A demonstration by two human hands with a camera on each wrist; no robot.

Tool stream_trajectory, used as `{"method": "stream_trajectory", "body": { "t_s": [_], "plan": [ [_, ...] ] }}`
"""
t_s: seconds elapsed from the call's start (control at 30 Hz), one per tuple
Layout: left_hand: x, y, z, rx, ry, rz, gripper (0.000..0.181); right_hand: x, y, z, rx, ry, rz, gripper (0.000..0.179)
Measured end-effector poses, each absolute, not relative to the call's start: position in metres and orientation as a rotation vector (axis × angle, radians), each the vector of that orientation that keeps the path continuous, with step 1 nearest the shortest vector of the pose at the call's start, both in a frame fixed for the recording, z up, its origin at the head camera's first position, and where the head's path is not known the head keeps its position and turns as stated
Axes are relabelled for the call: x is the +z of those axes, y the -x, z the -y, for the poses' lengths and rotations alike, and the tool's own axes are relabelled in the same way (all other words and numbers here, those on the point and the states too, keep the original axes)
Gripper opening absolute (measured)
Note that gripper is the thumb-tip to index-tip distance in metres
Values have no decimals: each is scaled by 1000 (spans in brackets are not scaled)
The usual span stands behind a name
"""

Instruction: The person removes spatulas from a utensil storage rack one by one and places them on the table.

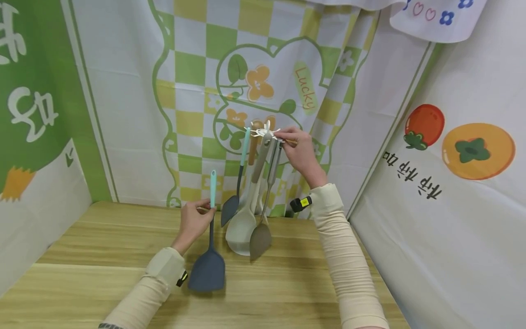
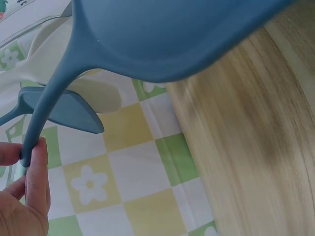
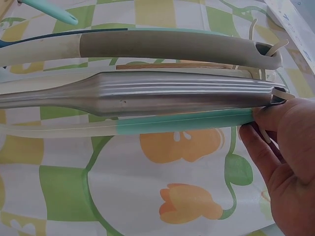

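Note:
In the head view, my left hand pinches the mint handle of a turner with a broad dark blue blade. The blade hangs downward close over the wooden table. My right hand is up at the white hook rack, pinching its edge beside the end of a mint handle. From the rack hang a grey-handled ladle, a steel-handled turner, a small blue spatula and a wooden-handled utensil. The rack's lower part is hidden behind them.
The wooden table spreads under both arms. Behind the rack hangs a green and yellow checked cloth. White printed walls stand at left and right, and a white cloth hangs at upper right.

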State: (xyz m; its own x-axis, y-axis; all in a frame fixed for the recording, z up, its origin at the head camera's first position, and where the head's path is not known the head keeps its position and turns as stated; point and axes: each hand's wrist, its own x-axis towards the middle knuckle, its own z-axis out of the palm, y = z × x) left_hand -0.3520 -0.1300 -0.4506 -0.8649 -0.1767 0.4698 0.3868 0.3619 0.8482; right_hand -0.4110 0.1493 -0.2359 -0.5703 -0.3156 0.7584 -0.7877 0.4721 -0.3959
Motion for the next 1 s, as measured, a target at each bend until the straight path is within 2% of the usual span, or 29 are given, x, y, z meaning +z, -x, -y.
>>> {"method": "stream_trajectory", "body": {
  "t_s": [1.0],
  "plan": [
    [-465,361,132,-1359,238,2250,22,-233,411,-150,1042,-885,2130,27]
  ]
}}
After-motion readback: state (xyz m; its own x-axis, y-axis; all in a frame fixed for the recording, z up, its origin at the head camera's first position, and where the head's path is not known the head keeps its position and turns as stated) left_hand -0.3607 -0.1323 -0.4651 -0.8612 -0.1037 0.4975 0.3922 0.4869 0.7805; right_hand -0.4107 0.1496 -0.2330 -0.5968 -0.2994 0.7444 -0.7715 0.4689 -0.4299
